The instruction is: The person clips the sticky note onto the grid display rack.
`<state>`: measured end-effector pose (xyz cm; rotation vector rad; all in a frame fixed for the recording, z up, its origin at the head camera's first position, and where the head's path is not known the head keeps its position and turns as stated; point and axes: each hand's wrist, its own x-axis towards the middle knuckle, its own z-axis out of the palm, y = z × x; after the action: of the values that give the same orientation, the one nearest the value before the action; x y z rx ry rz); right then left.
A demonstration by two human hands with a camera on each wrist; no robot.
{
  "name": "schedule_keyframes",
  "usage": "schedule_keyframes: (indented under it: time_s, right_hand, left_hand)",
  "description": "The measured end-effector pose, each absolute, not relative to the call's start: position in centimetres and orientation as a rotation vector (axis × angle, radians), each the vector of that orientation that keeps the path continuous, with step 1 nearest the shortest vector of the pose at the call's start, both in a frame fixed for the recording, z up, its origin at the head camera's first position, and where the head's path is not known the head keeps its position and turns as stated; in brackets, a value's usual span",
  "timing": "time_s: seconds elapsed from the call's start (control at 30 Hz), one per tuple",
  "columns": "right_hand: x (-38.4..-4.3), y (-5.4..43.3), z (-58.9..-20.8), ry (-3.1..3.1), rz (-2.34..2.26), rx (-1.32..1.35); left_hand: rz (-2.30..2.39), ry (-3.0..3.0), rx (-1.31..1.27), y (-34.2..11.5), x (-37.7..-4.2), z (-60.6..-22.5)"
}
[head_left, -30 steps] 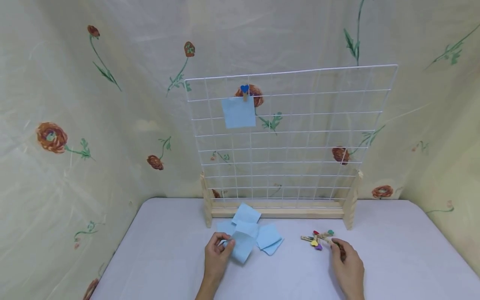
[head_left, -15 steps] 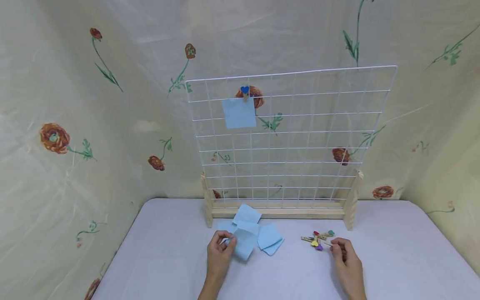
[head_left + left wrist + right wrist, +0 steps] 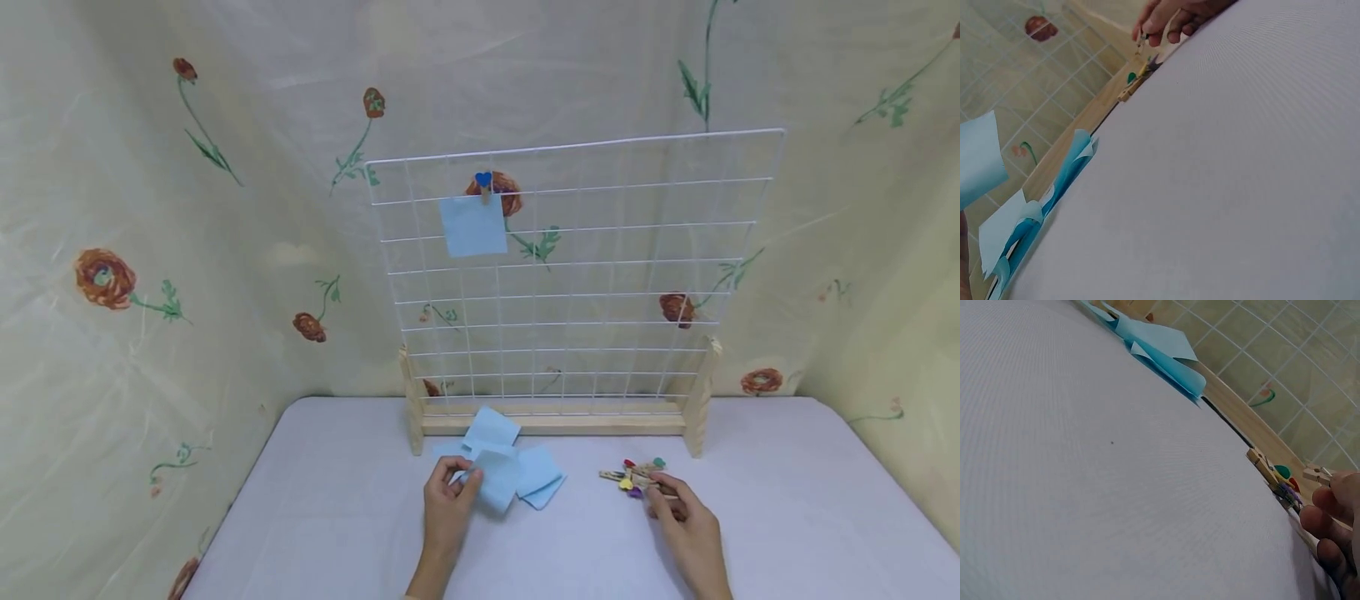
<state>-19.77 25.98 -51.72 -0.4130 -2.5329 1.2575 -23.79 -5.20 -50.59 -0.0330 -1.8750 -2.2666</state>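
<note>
My left hand (image 3: 448,508) pinches a light blue paper square (image 3: 497,480) by its left edge, raised over a loose pile of similar blue squares (image 3: 537,472). In the left wrist view the held square (image 3: 979,159) stands above the pile (image 3: 1072,169). My right hand (image 3: 688,525) pinches a small wooden clothespin (image 3: 1317,474) between thumb and fingertips, just beside several other clothespins (image 3: 628,482). Those lie bunched on the table and carry red, yellow, purple and green heart-shaped tops. The right fingers partly cover the held clothespin in the head view.
Behind the hands stands a white wire grid (image 3: 585,250) in a wooden stand (image 3: 555,425). A blue square (image 3: 474,227) hangs near its upper left from a clothespin with a blue heart (image 3: 483,180). A flowered curtain (image 3: 247,208) surrounds the white table (image 3: 337,500).
My left hand has shifted slightly right and up with the paper square. My right hand has lifted a clothespin from the bunch and moved a little left over the others.
</note>
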Motion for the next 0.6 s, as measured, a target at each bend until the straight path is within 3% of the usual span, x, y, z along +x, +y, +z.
schedule_keyframes:
  time_s: [0.6]
  right_hand:
    - [-19.6, 26.1, -51.3, -2.488, 1.370, -0.380]
  left_hand:
    - [-2.230, -1.871, -0.093, -3.6, -24.9, -49.0]
